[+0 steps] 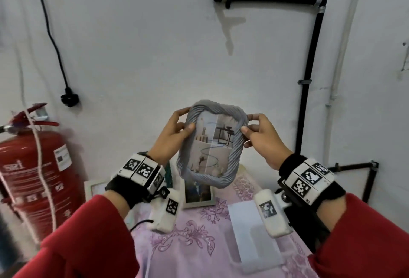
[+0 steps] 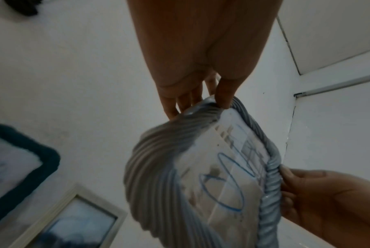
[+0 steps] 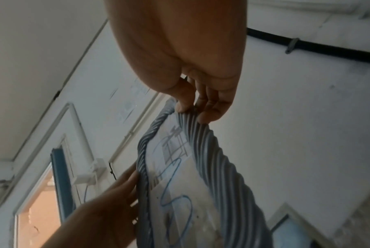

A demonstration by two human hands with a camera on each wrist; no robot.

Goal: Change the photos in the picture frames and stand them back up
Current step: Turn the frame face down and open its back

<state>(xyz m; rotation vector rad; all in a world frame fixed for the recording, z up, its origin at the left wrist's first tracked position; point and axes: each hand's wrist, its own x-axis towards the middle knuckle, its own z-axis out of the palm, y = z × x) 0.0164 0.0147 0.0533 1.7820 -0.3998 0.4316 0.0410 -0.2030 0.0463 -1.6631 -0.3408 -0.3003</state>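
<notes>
Both hands (image 1: 171,137) (image 1: 264,139) grip the grey frame (image 1: 238,142), hiding its upper side edges.

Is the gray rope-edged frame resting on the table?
No, both hands, left and right, hold the gray frame up above the table.

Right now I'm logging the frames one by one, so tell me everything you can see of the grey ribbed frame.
The grey ribbed frame is rectangular with rounded corners and a twisted, rope-like glossy border. It holds a photo collage of pale interiors with blue scribbled lines. It is held up above the table, facing the person: left hand and right hand pinch its upper sides.
</notes>
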